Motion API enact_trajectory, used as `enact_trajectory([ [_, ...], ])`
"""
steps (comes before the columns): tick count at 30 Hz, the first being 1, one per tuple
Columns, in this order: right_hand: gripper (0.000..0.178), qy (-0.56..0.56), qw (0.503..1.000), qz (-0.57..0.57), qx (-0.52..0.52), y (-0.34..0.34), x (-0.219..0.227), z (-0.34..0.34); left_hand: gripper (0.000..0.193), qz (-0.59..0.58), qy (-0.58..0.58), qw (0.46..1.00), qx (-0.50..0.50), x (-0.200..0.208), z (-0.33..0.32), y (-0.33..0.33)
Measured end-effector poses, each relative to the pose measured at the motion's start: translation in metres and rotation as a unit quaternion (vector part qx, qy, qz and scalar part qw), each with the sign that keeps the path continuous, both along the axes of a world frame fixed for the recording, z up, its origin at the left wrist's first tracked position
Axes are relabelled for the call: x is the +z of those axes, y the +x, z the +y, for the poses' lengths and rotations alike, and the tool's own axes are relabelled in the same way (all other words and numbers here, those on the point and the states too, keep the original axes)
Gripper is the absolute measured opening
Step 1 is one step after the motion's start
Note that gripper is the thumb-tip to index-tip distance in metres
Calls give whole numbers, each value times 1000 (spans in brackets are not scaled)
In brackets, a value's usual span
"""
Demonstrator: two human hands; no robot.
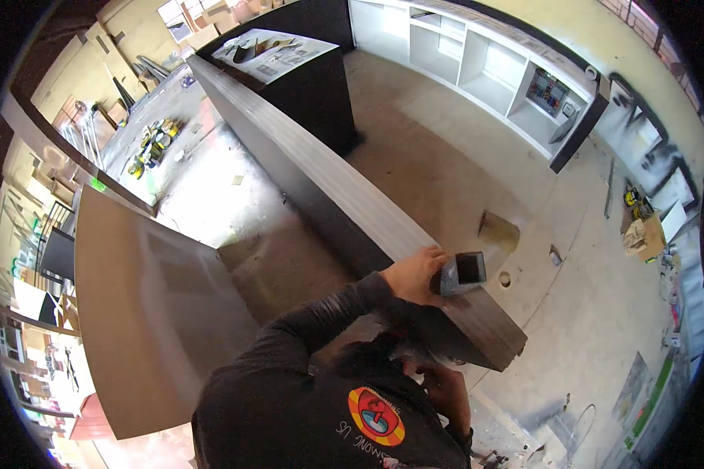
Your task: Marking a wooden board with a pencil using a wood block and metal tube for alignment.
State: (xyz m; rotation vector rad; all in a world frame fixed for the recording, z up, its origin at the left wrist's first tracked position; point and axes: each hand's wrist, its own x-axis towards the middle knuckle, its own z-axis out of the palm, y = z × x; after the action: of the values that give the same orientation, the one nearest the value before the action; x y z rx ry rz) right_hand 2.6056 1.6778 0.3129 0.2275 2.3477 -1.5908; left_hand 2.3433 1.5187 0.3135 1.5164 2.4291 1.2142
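Observation:
A long narrow panel (352, 187), with a pale ribbed top edge and dark sides, runs diagonally from the far left toward me. Near its close end, my left hand (416, 277) is closed against a grey block (471, 268) with a dark square face, which sits on the top edge. My right hand (446, 388) is lower, below the panel's near end and close to my chest. Its fingers are bent and partly in shadow, so what they hold, if anything, is hidden.
A dark cabinet (309, 102) with a pale, littered top stands beyond the panel. White open shelving (485, 66) lines the far wall. A large brown curved sheet (156, 313) stands left. Cans (155, 144) sit on the floor; a cardboard box (645, 238) is at right.

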Motion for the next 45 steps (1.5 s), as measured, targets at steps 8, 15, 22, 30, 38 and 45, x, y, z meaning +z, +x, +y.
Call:
enact_trajectory([
  [8, 28, -13, 1000, 12, 26, 16, -8, 6, 112, -55, -19, 998, 8, 16, -19, 1],
  [15, 38, -57, 983, 22, 171, -14, -29, -17, 94, -70, 88, 978, 178, 29, -108, 29],
  [22, 17, 83, 953, 70, 283, -95, -45, -80, 7, -39, 106, 932, 343, -7, -235, 39],
  [30, 18, 97, 873, 181, 442, -212, -50, -234, 23, -101, 36, 881, 461, -55, -392, 78],
  [38, 26, 85, 850, 161, 495, -315, -27, -382, 34, -203, 80, 751, 623, -43, -512, 59],
  [45, 20, 22, 839, 175, 515, -417, -29, -476, 23, -69, 45, 818, 569, -53, -596, -50],
])
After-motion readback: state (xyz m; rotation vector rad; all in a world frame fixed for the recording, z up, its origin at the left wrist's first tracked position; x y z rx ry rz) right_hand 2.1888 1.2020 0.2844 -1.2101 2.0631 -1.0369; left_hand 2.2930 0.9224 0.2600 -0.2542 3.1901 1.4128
